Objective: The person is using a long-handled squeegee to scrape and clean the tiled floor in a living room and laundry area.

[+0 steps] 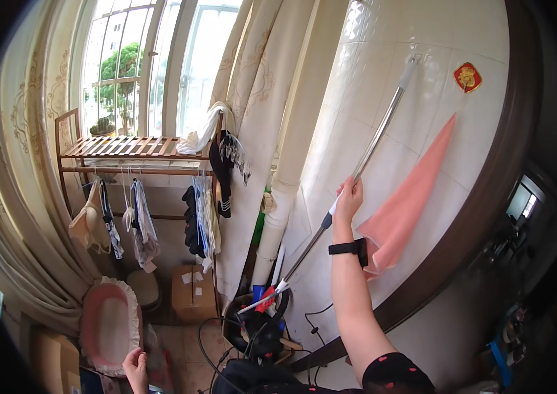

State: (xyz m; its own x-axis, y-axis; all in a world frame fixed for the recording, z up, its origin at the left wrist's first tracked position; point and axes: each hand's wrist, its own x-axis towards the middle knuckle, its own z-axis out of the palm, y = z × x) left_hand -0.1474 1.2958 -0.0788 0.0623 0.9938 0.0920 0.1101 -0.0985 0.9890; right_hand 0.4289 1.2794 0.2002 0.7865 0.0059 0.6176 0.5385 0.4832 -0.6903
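Note:
My right hand (349,201) is closed around a metal pole with a white and grey joint (315,234). The pole slants across the tiled wall; its pale top end is close to a small wall hook (416,57), and whether they touch I cannot tell. Its lower end reaches a bin of tools on the floor. Beside my forearm a pink cloth (409,207) hangs on the wall beneath a red and gold diamond-shaped hook plate (467,78). Low on the left is my left hand (135,363), fingers loosely bent, with nothing seen in it, near a pink frilled oval basket (139,315).
Clothes hang from a wooden rack (135,172) below the window. A cardboard box (194,294) and a lidded bin (143,289) stand beneath it. Black cables (201,335) trail near my legs. A dark curved door frame (461,236) borders the wall on the right.

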